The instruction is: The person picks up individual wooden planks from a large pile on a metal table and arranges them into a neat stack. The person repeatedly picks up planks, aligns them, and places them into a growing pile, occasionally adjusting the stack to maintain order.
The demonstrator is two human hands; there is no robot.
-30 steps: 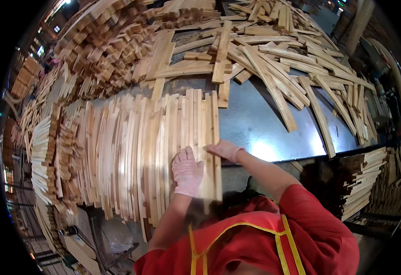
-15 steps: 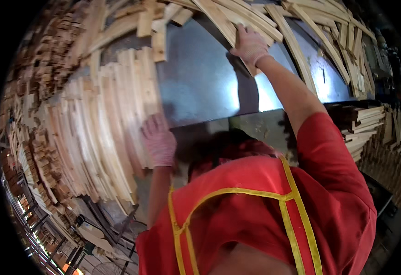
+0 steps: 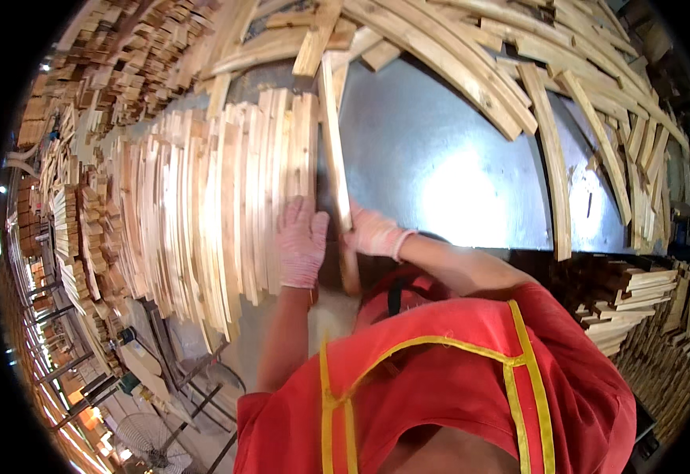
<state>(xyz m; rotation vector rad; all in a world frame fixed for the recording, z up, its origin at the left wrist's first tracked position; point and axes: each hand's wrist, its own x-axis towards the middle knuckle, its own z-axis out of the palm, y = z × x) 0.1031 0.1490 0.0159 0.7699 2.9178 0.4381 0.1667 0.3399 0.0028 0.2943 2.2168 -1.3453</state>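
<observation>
The left hand (image 3: 301, 243), in a pale pink knit glove, lies flat and unclenched on the right edge of a tight row of pale wooden slats (image 3: 203, 205) laid side by side on the grey sheet-metal table (image 3: 440, 166). The right hand (image 3: 373, 233), gloved alike, grips a single long narrow wooden strip (image 3: 333, 150) that runs just beside the row, its far end reaching up under the loose heap of longer planks (image 3: 534, 71) sprawled across the far side of the table. Another plank (image 3: 554, 174) lies alone on the bare metal to the right. Stacked offcuts (image 3: 637, 292) sit below the table's right edge; more short blocks (image 3: 116, 55) crowd the upper left.
</observation>
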